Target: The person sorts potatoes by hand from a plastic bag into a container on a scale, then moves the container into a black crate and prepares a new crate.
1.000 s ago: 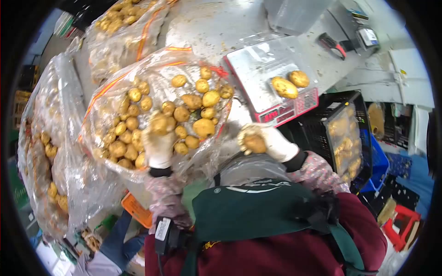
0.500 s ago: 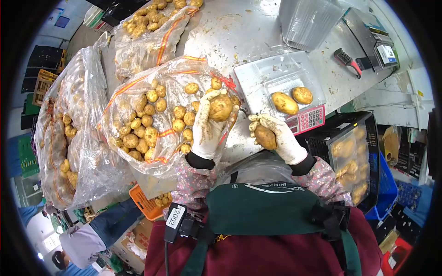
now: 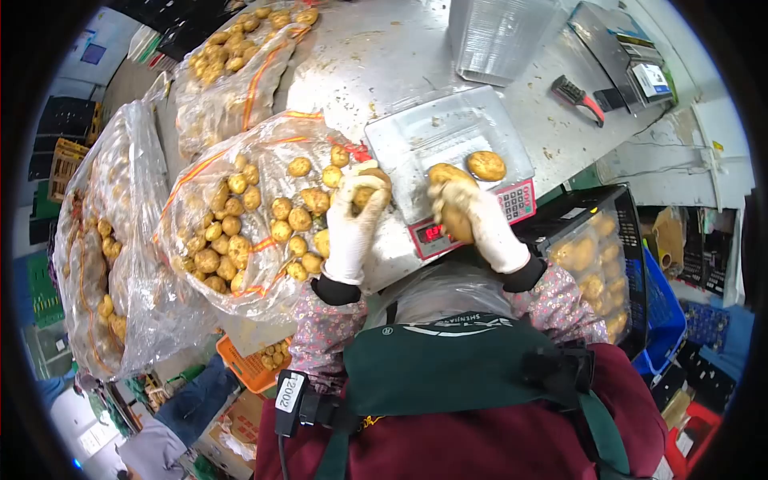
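My left hand point(image 3: 352, 236), in a soiled white glove, is closed around a potato point(image 3: 378, 186) at the right edge of an open plastic bag of potatoes point(image 3: 264, 172). In my right hand point(image 3: 490, 228), gloved alike, another potato point(image 3: 456, 224) is gripped just over the front of a digital scale point(image 3: 520, 202). A clear plastic tray point(image 3: 460, 132) sits on the scale. Two potatoes lie in it: one point(image 3: 486, 166) at the right, and one point(image 3: 448, 174) partly covered by my right hand. Red digits glow on the scale's display.
More potato bags stand at the left point(image 3: 120, 304) and far left point(image 3: 240, 96). Stacked clear trays point(image 3: 500, 40) and a red-handled brush point(image 3: 578, 100) are at the back. Right of me, a black crate point(image 3: 632, 264) holds packed potatoes. An orange basket point(image 3: 244, 364) sits below, near another person point(image 3: 160, 444).
My right hand has moved its potato over the scale's front edge. My left hand keeps its potato, turned slightly. The whole view has shifted, and the lit display now shows.
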Demonstrator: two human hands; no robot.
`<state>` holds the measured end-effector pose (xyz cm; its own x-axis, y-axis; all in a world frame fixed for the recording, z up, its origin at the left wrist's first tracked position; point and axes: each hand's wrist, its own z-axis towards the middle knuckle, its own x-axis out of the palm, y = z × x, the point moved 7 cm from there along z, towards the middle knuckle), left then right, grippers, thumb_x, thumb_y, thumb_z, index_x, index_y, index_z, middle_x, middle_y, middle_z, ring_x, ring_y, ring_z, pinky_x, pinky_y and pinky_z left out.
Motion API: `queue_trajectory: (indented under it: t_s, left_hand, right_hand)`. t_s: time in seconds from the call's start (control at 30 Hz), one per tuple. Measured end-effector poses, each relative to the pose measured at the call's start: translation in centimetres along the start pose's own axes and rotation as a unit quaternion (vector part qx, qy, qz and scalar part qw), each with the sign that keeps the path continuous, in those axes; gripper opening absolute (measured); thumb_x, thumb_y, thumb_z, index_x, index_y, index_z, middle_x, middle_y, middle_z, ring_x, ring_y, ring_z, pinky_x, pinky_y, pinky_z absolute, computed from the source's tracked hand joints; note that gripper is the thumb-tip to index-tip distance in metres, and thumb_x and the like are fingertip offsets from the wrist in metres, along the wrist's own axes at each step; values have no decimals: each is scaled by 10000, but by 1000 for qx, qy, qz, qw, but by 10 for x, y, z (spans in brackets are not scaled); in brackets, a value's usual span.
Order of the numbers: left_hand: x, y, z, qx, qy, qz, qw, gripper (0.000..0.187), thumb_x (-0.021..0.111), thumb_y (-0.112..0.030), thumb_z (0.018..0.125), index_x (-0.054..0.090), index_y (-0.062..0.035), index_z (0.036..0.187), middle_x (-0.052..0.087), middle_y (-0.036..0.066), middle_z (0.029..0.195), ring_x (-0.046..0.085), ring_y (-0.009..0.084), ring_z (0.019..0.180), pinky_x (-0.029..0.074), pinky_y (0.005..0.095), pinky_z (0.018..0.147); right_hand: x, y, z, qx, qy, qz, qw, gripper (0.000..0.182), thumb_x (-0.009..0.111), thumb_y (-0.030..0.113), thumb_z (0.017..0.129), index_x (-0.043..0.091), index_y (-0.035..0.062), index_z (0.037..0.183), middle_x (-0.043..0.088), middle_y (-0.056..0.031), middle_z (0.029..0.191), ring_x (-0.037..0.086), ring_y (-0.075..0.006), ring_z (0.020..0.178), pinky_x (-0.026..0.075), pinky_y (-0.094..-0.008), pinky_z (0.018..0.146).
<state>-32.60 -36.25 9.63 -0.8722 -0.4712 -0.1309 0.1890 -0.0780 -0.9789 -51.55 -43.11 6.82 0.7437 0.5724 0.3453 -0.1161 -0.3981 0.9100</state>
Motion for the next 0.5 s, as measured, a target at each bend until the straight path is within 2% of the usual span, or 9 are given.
queue_trajectory:
  t_s: [0.03,0.1,0.17,0.2,0.23,0.3,0.37,0.43,0.5]
  left_hand:
    - [18,4,5,16,-3,-18,1000,127,666,28,819,633,-60,905,633,99,1058,583,209,1000,462,318,876]
    - [49,-13,13,141,32,104,984,152,658,51,816,641,-62,917,632,94,1103,586,211,1031,455,327,913]
    - [88,-20,29,217,91,130,963,143,651,-2,819,646,-73,943,648,136,1074,560,328,1129,423,385,945]
    - [110,1,38,206,133,170,954,153,636,-53,823,650,-108,966,639,111,1139,527,344,1179,355,452,1002]
    - [128,14,45,195,176,210,942,169,621,-104,828,653,-144,989,631,86,1203,493,359,1228,286,518,1059]
    - [143,20,50,229,157,316,907,268,620,-157,830,640,-175,1097,616,87,1244,457,342,1278,200,548,1100]
    - [136,14,53,251,120,299,913,351,612,-135,832,612,-154,1182,611,93,1240,437,332,1295,220,502,1120]
    - [94,6,58,232,-5,193,953,381,528,-15,873,566,-56,1249,604,130,1230,514,302,1202,336,404,1076]
    - [52,23,54,91,-131,74,984,386,494,11,888,543,-24,1269,598,114,1221,532,240,1160,372,373,1048]
  right_hand:
    - [-20,14,9,-65,-27,-90,993,301,442,236,998,606,-4,1075,619,-52,897,584,-126,808,478,-264,748]
    - [-55,28,29,-158,-126,38,979,243,451,148,977,604,-22,1059,607,-46,886,576,-130,819,464,-266,789]
    - [-77,40,46,-195,-219,13,956,219,470,95,953,617,-23,1065,638,-78,886,593,-156,836,472,-277,801]
    - [-88,38,59,-196,-224,13,955,219,470,95,953,617,-23,1065,638,-78,886,593,-156,836,472,-277,801]
    - [-97,40,69,-224,-258,-113,933,217,481,81,945,622,-20,1074,653,-95,921,604,-170,857,477,-282,812]
    - [-104,40,69,-244,-293,-255,888,209,512,47,922,639,-13,1077,682,-123,999,638,-211,913,489,-293,833]
    - [-108,47,58,-267,-290,-314,864,204,527,23,914,640,-16,1079,684,-109,998,649,-203,915,493,-289,838]
    - [-124,50,41,-261,-292,-275,878,205,527,-5,913,639,-10,1084,684,-101,992,650,-174,907,496,-276,831]
    - [-140,56,20,-256,-320,-284,867,203,510,-8,939,639,-4,1095,681,-82,988,633,-122,895,491,-251,828]
